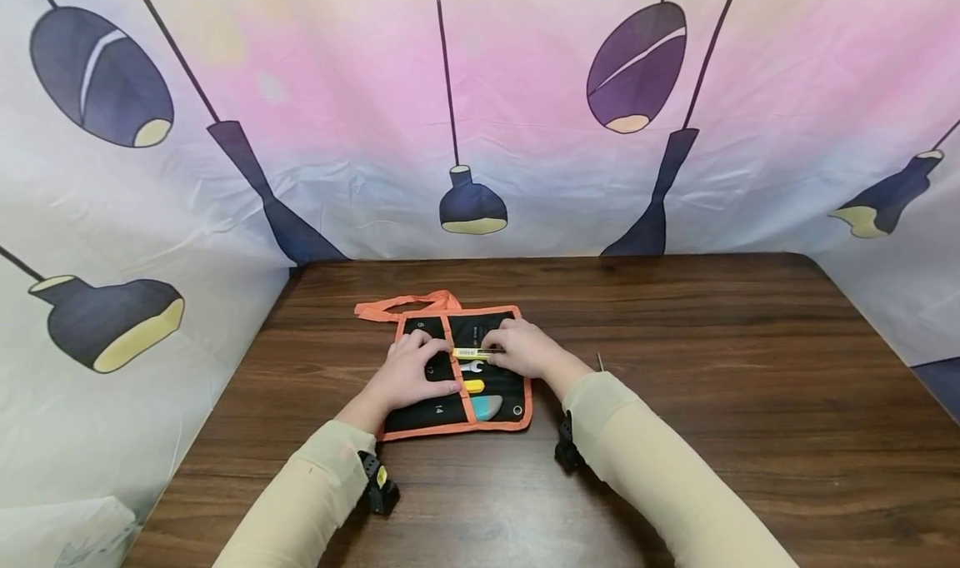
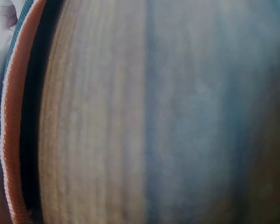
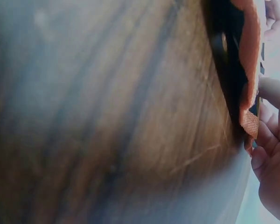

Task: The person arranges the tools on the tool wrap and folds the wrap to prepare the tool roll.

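Note:
A black tool pouch (image 1: 420,418) with orange trim lies unrolled on the table. My left hand (image 1: 408,372) rests on its left part, thumb and fingers apart, the fingertips at the orange pocket edge. My right hand (image 1: 522,349) pinches the right end of a slim yellow tool (image 1: 470,354) with a pale label; the tool's left end meets the pocket edge. Below it, a wrench (image 1: 472,367), a yellow handle (image 1: 474,386) and a teal-and-grey handle (image 1: 487,407) stick out of the pockets. In the right wrist view, curled fingers (image 3: 268,135) show beside the pouch's orange edge.
An orange strap (image 1: 408,304) trails from the pouch's far left corner. A thin metal piece (image 1: 600,362) shows behind the right forearm. The brown wooden table (image 1: 712,343) ends at a printed cloth backdrop (image 1: 547,201). Mostly blurred table fills the left wrist view.

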The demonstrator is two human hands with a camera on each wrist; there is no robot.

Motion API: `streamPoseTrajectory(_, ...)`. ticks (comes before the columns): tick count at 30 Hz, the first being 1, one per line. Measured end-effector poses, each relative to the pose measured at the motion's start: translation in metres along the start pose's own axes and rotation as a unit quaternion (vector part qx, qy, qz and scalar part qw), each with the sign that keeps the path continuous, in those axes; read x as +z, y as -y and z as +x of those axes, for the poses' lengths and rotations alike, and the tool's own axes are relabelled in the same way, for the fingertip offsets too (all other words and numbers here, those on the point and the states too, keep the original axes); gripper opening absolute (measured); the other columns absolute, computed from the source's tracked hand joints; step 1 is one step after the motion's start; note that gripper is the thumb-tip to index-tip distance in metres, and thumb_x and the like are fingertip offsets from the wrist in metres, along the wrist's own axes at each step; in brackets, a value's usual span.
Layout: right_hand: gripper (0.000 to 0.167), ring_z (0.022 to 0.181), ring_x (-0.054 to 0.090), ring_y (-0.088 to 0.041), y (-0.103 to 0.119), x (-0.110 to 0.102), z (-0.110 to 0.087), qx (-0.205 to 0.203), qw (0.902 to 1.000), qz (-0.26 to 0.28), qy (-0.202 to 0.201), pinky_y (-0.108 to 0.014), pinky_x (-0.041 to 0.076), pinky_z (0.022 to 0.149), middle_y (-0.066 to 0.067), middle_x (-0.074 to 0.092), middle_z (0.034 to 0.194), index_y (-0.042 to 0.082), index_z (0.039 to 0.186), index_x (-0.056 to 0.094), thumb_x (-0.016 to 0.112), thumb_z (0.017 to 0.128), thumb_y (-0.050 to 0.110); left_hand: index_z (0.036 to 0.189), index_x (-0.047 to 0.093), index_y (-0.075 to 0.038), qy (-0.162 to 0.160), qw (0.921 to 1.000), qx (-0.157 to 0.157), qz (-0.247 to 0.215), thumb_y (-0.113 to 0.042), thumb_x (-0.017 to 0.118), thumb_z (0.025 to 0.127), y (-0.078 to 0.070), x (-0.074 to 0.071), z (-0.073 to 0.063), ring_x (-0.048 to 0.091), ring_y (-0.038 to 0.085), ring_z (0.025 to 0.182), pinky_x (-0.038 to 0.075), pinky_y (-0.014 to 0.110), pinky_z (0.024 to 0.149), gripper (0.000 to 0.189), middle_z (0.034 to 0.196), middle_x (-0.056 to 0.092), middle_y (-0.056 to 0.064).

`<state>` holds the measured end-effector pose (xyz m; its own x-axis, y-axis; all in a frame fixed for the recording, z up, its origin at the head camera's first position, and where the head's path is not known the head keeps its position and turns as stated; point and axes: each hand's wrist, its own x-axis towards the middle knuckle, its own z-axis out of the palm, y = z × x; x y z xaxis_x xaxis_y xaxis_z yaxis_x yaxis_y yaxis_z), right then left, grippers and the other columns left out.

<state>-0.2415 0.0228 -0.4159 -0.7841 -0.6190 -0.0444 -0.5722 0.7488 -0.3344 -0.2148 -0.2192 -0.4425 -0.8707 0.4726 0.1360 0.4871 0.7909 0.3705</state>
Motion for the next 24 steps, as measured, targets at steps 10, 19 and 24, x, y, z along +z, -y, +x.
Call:
streamPoseTrajectory(10,0.031,0.096,0.051,-0.021,-0.014,-0.007,-0.013,0.033,0.9994,-0.009,-0.008,-0.038,0.04,0.087,-0.003,0.058,0.105,0.016,0.111,0.066,0.068,0.086,0.033,0.12,0.061,-0.023,-0.008,1.0,-0.004,0.003,-0.061,0.067,0.074,-0.002,-0.001,0.0,0.04,0.018,0.093,0.03,0.041,0.079,0.06,0.105,0.045,0.001)
streamPoseTrajectory(19,0.021,0.094,0.052,-0.019,-0.021,-0.007,-0.019,0.01,0.9996,-0.005,-0.025,-0.037,0.04,0.087,-0.002,0.059,0.104,0.015,0.108,0.068,0.065,0.089,0.025,0.121,0.061,-0.023,-0.009,0.9999,0.006,0.009,-0.06,0.067,0.075,-0.001,-0.001,0.0,0.041,0.018,0.094,0.03,0.041,0.079,0.059,0.105,0.046,0.001)
streamPoseTrajectory(24,0.022,0.1,0.052,-0.021,-0.022,-0.006,-0.021,0.023,0.9991,0.011,-0.035,-0.037,0.041,0.088,-0.005,0.057,0.108,0.014,0.11,0.068,0.064,0.09,0.022,0.121,0.062,-0.024,-0.01,0.9999,0.009,0.008,-0.061,0.067,0.075,-0.001,0.002,-0.001,0.041,0.017,0.094,0.03,0.041,0.079,0.058,0.105,0.047,0.0)
